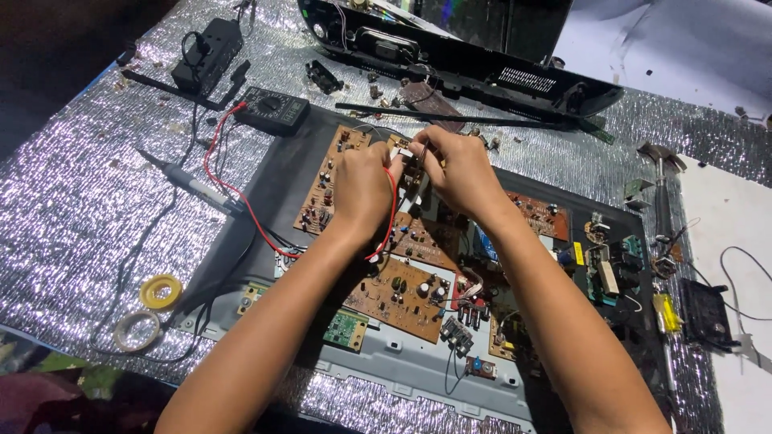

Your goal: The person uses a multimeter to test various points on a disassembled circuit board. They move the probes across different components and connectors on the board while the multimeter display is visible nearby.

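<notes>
Where hands [410, 173] meet: circuit boards [402, 293], multimeter [272, 108], tape rolls [149, 309].

Head view of two bare forearms entering from the lower edge. Left hand [362, 186] and right hand [462, 173]: no gloves, rings, watch or wristbands visible. No sleeves reach the forearms within the frame. Fingernails short where they show; fingertips partly hidden.
</notes>
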